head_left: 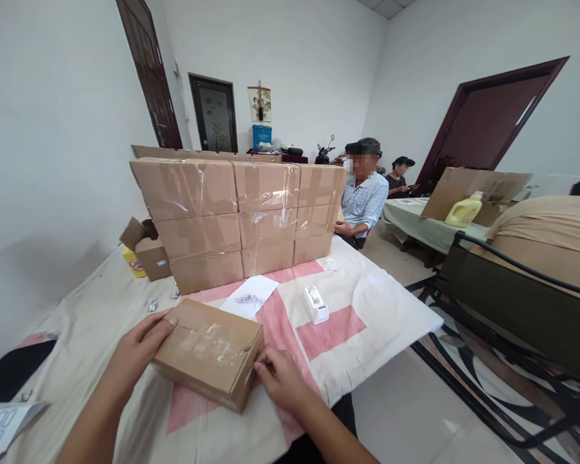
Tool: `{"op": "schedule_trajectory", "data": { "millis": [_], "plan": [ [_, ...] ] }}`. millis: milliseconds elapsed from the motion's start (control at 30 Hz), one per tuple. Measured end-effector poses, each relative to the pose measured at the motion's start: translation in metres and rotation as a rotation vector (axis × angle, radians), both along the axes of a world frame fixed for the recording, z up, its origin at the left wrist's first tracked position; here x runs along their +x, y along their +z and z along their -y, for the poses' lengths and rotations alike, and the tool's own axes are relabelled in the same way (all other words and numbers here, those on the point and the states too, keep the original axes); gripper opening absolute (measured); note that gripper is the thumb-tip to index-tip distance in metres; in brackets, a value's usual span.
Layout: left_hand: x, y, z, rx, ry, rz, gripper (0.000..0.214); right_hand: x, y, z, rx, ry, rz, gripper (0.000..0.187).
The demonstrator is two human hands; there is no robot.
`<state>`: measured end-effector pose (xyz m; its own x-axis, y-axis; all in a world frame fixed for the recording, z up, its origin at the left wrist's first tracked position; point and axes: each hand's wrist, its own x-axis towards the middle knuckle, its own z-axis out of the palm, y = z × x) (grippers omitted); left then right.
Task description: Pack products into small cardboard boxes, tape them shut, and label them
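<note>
A small brown cardboard box [210, 351] with clear tape across its top lies on the cloth-covered table [367, 303] in front of me. My left hand [138, 351] rests against the box's left end, fingers curled over the top edge. My right hand [280, 380] is at the box's right end, fingers pinched on the tape end at the box's corner. Behind the box lies a white paper sheet [249, 296], and a white tape dispenser [315, 304] stands to its right.
A wall of stacked taped cardboard boxes [239, 216] stands across the table's middle. An open small box [147, 248] sits at its left. Two people sit beyond [365, 193]. A dark folding chair [507, 303] stands to the right, near a table with a yellow jug [464, 211].
</note>
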<state>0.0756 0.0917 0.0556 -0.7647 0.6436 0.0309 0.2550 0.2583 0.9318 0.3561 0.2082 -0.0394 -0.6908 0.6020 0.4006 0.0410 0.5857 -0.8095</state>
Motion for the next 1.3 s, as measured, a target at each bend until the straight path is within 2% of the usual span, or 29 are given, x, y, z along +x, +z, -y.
{"op": "schedule_trajectory", "data": {
  "millis": [367,533,767,1167,1300],
  "plan": [
    [-0.006,-0.003,-0.002,-0.021,-0.009,-0.021,0.062,-0.002,-0.007,-0.001,-0.087,-0.043,-0.002,0.012],
    [-0.006,-0.005,-0.001,-0.027,0.007,-0.018,0.058,-0.001,-0.007,-0.001,-0.047,-0.046,0.016,0.014],
    [-0.004,-0.003,-0.001,-0.006,0.015,-0.014,0.058,0.001,0.0,0.001,0.087,-0.035,0.019,0.013],
    [-0.003,-0.004,-0.001,0.007,-0.001,0.017,0.064,0.005,0.005,0.002,0.095,-0.04,-0.065,0.017],
    [-0.004,-0.007,-0.001,0.019,0.001,0.011,0.061,0.007,0.005,0.002,0.106,-0.1,-0.124,0.016]
  ]
}}
